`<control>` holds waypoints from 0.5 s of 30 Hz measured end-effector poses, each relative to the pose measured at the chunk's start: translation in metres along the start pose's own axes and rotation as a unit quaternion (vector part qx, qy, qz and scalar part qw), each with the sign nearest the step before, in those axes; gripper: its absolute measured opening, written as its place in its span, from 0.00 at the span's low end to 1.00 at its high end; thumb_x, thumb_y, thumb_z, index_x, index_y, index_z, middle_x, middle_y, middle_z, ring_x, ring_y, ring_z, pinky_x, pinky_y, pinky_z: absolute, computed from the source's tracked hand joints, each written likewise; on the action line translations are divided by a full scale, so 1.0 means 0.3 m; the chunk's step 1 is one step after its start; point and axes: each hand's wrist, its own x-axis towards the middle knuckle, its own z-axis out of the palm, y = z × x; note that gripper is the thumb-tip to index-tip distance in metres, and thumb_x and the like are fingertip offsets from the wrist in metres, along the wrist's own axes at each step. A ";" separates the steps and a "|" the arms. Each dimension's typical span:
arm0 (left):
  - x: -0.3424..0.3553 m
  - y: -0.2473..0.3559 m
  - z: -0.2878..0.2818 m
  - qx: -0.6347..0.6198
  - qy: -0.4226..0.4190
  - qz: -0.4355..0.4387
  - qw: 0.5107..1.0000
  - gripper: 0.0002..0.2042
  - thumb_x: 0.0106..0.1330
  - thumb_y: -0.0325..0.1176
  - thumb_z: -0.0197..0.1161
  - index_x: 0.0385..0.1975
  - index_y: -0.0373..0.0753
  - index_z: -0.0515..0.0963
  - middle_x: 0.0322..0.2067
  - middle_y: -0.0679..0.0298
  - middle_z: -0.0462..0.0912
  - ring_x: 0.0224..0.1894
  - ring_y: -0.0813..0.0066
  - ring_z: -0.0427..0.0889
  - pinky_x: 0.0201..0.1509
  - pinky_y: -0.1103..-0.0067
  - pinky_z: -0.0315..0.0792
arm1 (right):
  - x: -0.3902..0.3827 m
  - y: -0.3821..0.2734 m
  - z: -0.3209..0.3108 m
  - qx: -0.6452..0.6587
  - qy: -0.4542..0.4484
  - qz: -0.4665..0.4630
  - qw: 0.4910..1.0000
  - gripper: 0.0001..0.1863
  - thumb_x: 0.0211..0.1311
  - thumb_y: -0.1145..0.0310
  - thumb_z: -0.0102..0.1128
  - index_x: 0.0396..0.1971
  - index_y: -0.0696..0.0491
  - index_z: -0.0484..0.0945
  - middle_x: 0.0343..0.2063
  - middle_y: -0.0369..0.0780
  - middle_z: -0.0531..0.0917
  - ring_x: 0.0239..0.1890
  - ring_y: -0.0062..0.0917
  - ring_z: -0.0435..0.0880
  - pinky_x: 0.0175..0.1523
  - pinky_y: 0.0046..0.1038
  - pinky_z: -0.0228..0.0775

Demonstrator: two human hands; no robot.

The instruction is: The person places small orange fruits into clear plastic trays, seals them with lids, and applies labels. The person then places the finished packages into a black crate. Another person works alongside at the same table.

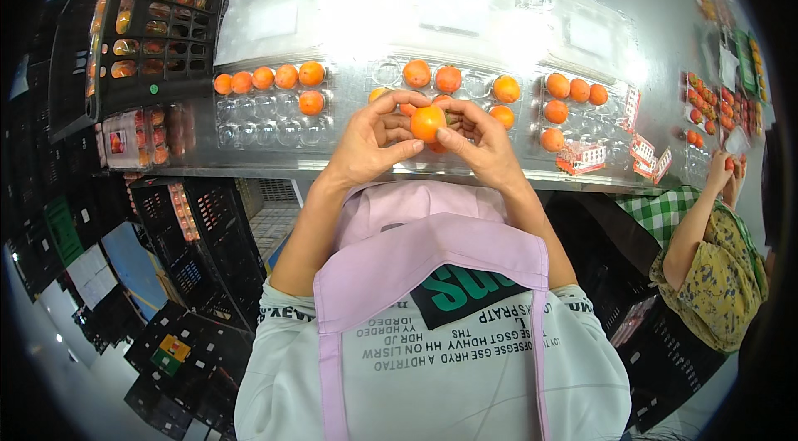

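Observation:
Just over the front edge of the metal table, I hold a round, glossy orange fruit [428,123], tomato-like, between both hands. My left hand [374,140] is closed on its left side, the thumb below and the forefinger above. My right hand [480,142] pinches the other side with thumb and fingers. Under and behind my hands lies a clear plastic tray with round cups [386,71]; several orange fruits sit in it, such as one at its back right [505,89]. My hands hide part of this tray and some of its fruits.
On the left stands a clear tray [258,135] with several orange fruits, beside a black crate [187,50] of fruit. To the right another tray [598,121] lies near red-and-white printed labels [582,158]. A co-worker's hands [727,171] handle something at the far right.

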 end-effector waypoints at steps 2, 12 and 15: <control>-0.002 -0.004 0.002 -0.021 0.000 0.010 1.000 0.23 0.55 0.21 0.64 0.52 0.33 0.67 0.47 0.60 0.73 0.46 0.74 0.78 0.50 0.78 0.73 | -0.004 -0.013 -0.003 -0.029 0.003 -0.047 0.998 0.20 0.56 0.69 0.64 0.48 0.58 0.73 0.33 0.35 0.78 0.33 0.14 0.74 0.37 0.17 0.67; -0.013 -0.020 0.023 -0.077 0.005 -0.044 0.996 0.25 0.53 0.22 0.67 0.52 0.34 0.68 0.50 0.60 0.71 0.52 0.69 0.75 0.57 0.74 0.71 | -0.020 0.006 -0.003 -0.156 0.021 -0.181 0.971 0.25 0.44 0.77 0.69 0.46 0.55 0.74 0.41 0.38 0.76 0.30 0.17 0.74 0.33 0.18 0.67; -0.015 -0.031 0.021 -0.099 0.001 -0.009 0.995 0.26 0.51 0.20 0.68 0.51 0.34 0.68 0.49 0.60 0.72 0.53 0.68 0.74 0.57 0.74 0.72 | -0.021 -0.005 -0.003 -0.166 0.013 -0.185 0.969 0.26 0.43 0.78 0.69 0.47 0.55 0.74 0.41 0.38 0.76 0.31 0.18 0.74 0.34 0.18 0.67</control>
